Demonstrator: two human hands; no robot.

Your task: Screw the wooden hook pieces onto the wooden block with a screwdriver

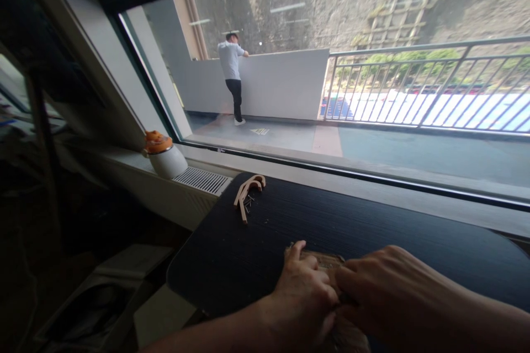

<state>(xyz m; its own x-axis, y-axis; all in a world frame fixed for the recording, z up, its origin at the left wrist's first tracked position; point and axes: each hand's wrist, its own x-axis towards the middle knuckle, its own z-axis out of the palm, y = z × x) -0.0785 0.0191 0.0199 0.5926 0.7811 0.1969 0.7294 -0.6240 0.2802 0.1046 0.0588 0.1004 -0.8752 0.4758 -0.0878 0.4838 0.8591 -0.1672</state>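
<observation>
On the near side of the dark table (351, 220), we see the left hand (307, 289) and the right hand (383, 284) gripping a brown piece (325, 259). At far left, curved wooden parts (240, 194) lie beside screws (249, 204). Outside, a floor sign (260, 131) is too small for us to read.

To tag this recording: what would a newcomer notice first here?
Beyond the large window, a person in white leans on a wall. Nearer, the left hand and right hand grip a brown piece over the black table; curved wooden pieces lie at its far left.
</observation>
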